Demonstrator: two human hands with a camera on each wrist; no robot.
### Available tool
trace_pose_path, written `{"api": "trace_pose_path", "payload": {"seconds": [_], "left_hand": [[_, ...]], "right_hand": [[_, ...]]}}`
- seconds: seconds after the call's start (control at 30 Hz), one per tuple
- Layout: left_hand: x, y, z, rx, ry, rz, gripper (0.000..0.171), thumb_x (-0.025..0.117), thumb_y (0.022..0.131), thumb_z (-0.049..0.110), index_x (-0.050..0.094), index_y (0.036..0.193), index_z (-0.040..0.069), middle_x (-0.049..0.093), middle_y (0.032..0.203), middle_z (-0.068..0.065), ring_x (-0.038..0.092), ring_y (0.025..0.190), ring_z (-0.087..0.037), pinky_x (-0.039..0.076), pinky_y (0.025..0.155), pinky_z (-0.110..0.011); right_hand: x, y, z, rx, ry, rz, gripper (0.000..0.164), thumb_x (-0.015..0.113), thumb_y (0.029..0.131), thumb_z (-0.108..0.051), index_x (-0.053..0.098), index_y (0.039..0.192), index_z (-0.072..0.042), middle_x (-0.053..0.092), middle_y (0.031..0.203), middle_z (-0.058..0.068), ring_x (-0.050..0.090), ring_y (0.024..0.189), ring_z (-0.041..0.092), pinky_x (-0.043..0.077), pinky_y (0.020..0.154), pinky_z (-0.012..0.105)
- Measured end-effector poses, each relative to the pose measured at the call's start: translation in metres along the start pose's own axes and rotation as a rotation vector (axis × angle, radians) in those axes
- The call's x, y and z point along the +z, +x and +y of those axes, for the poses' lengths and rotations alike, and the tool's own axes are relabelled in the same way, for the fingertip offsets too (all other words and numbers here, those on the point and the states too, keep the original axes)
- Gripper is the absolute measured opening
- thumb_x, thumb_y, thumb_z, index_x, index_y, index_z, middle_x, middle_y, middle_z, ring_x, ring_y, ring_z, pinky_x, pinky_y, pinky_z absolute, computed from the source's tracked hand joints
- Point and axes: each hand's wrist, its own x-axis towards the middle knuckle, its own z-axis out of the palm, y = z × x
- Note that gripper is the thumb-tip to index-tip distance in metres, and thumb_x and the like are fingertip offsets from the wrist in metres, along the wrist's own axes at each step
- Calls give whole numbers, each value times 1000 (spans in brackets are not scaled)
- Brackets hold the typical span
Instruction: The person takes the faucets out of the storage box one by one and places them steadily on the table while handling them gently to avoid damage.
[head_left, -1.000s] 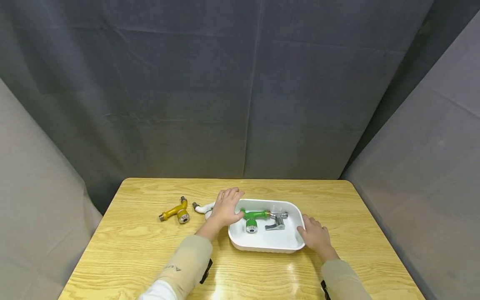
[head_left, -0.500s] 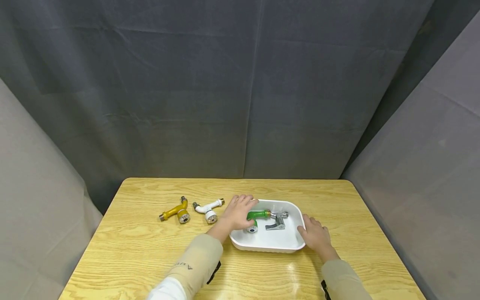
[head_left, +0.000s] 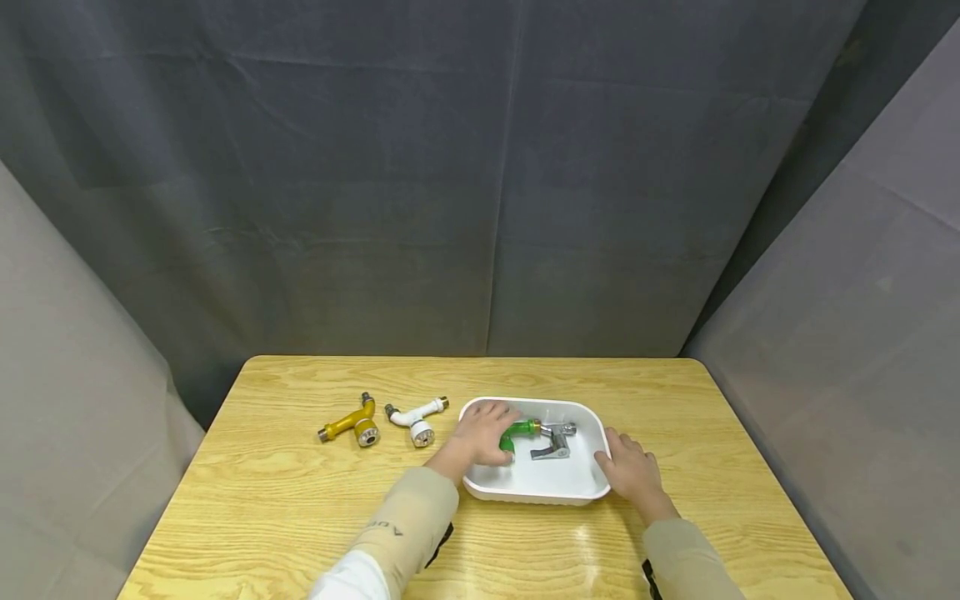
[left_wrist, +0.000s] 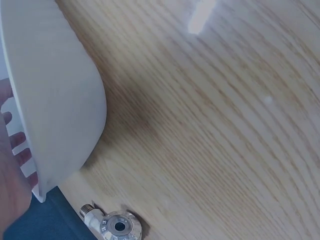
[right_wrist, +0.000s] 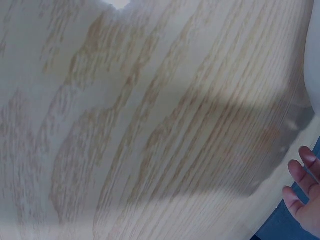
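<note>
A white plastic basin stands on the table. My left hand reaches over its left side, fingers spread, covering part of a green tap that lies inside. In the left wrist view those fingers show past the rim of the basin. Beside the green tap lies a silver lever tap. My right hand rests at the basin's right end, thumb at the rim. Its fingers look loose and spread in the right wrist view, below the basin wall.
To the left of the basin lie a white tap and a yellow tap, side by side on the wooden table. Behind the table's far edge hangs a dark grey curtain; paler cloth walls flank both sides.
My left hand has moved right, from the basin's left rim to over the green tap, and the white tap has come fully into sight. The right hand and basin stay about in place.
</note>
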Motion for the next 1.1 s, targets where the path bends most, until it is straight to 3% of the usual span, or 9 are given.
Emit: {"api": "trace_pose_path", "payload": {"seconds": [0.27,0.7,1.1], "left_hand": [[2,2,5,-20,14,-37,82,61,71,46,28,143,28,30,147,-1,26,135,-21,21,108,-47],[8,5,8,-34,27,-78,81,65,72,43,29,144,27,34,145,3,28,133,-19,19,110,-39],[8,1,12,-33,-28,-111,83,71,68,35,33,141,25,40,138,0,34,129,-18,24,108,-35]], "right_hand": [[0,0,-1,5,0,-11,51,39,92,-34,36,132,-3,49,121,24,45,111,42,33,87,63],[2,0,0,11,7,-15,52,38,92,-34,35,134,-3,47,124,25,43,113,44,32,88,64],[0,-1,-1,5,8,-9,51,38,92,-34,35,133,-3,48,123,25,44,112,44,33,87,64]]}}
